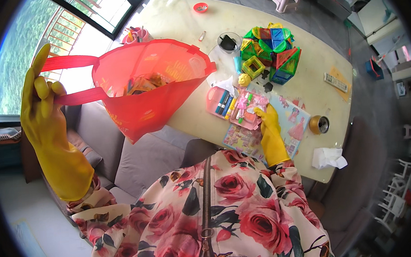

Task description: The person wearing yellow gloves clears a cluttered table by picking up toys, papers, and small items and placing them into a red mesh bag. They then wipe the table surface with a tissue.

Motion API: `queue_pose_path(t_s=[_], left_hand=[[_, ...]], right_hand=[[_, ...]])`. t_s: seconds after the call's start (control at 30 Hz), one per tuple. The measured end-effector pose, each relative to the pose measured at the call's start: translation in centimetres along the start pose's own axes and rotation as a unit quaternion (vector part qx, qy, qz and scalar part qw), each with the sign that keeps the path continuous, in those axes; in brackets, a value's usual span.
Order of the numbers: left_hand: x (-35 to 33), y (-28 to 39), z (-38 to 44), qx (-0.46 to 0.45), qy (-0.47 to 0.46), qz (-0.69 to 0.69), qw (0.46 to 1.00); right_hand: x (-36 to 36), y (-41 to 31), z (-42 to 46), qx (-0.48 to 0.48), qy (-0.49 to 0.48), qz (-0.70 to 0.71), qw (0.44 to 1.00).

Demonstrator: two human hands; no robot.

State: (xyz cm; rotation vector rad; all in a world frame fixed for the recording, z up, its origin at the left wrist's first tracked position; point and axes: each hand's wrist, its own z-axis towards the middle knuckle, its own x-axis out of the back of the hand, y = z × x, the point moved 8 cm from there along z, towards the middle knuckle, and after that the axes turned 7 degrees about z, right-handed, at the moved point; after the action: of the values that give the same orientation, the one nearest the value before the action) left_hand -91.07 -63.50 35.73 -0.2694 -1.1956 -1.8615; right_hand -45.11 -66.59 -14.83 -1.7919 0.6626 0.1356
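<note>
My left hand [45, 110], in a yellow rubber glove, holds the two straps of a red non-woven tote bag [144, 114] at the left. The bag hangs tilted with its mouth open, and small colourful pieces [148, 84] lie inside. My right hand [270, 124], gloved the same way, grips the near right edge of an opened pink plastic case [215, 94] on the table. Markers [224, 102] fill its left half; pink figures [243, 105] lie in the right half. Under the case and the right hand is a printed picture sheet [283, 106].
The table [187, 127] also carries magnetic building tiles [274, 41], a glass bowl [229, 42], a pen holder [138, 35], a red dish [200, 7], a remote control [335, 82], a golden can [319, 124] and a tissue pack [327, 157]. A grey sofa [144, 160] runs along the near side.
</note>
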Motion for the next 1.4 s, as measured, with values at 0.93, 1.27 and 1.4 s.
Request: queue_pose_path(t_s=[0.93, 1.27, 1.4], left_hand=[[-1.3, 1.4, 0.1, -0.352, -0.137, -0.231, 0.897], [-1.3, 3.4, -1.8, -0.331, -0.150, -0.294, 0.884], [0.7, 3.1, -1.5, -0.291, -0.088, -0.203, 0.931]], right_hand=[[-5.0, -23.1, -6.3, 0.060, -0.081, 0.114, 0.988], [-22.5, -23.5, 0.9, 0.072, -0.242, -0.054, 0.966], [-29.6, -20.7, -2.6, 0.018, -0.262, 0.014, 0.965]])
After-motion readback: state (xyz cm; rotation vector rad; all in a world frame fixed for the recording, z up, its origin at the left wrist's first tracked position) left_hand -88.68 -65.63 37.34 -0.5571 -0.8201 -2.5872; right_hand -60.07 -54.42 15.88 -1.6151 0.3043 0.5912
